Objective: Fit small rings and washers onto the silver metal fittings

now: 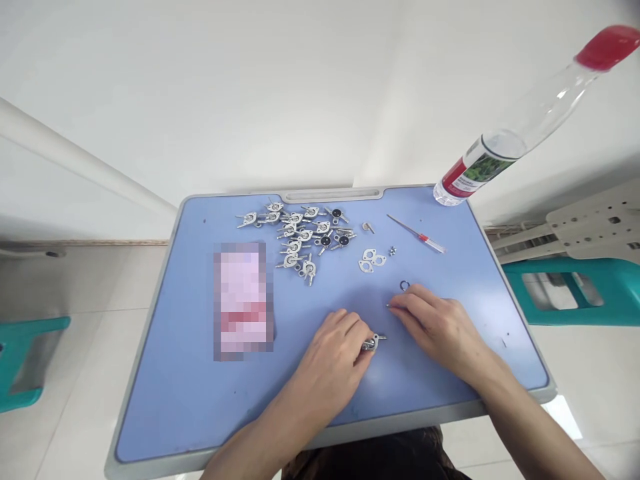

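My left hand (330, 357) is closed around a small metal valve (373, 342) near the table's front, with much of the valve hidden by the fingers. Just to the right, the thumb and fingertips of my right hand (443, 327) pinch a tiny shiny metal piece (388, 306), too small to name. A dark ring (405, 285) lies by the right knuckles. Beyond the hands are several flat metal plates with holes (367, 265), a little cluster of screws (393, 251) and a small metal lever (367, 227). Several similar valves (303, 235) lie in a loose group farther back.
A screwdriver (434, 244) with a clear handle lies at the back right of the blue table (175, 393). The water bottle (457, 177) stands at the back right corner. A blurred-out flat rectangular object (243, 287) lies left. Green stools (610, 287) flank the table; a wall is behind.
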A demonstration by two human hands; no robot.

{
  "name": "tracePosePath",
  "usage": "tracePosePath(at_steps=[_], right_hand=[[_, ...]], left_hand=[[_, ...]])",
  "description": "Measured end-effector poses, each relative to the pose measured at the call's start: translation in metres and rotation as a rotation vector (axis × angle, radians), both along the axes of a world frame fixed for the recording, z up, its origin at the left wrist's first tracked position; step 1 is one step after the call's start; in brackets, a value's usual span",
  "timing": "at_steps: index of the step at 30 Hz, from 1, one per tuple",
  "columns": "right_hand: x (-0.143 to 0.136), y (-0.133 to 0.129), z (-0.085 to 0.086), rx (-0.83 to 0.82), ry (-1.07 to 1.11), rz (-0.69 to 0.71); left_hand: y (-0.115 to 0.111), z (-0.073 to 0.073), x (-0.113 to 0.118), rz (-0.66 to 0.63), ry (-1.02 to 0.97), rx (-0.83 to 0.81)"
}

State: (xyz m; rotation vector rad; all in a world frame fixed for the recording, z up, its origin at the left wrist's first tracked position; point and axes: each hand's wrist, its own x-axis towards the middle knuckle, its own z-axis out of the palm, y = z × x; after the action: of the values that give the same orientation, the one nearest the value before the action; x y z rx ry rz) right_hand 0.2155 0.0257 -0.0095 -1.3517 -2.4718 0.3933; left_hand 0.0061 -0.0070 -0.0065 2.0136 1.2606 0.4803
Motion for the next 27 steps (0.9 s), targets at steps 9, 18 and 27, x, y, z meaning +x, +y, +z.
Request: tracePosePath(at_steps=[9,18,27], right_hand=[[0.0023,0.0026,-0.0024,-0.001,0.005,-0.061],[0.002,-0.0031,0.0025,-0.062,-0.015,-0.004],[0.0014,-0.0036,-0.0002,-0.053,-0.011,0.018]], left_hand=[[-0.0004,-0.0025,-0.0006,0.006,-0.004,-0.002],[-0.0002,-0.0003,-0.0006,0.008,-0.006,0.004],[-0.0001,-0.0008,-0.0008,0.004,-0.001,-0.002]])
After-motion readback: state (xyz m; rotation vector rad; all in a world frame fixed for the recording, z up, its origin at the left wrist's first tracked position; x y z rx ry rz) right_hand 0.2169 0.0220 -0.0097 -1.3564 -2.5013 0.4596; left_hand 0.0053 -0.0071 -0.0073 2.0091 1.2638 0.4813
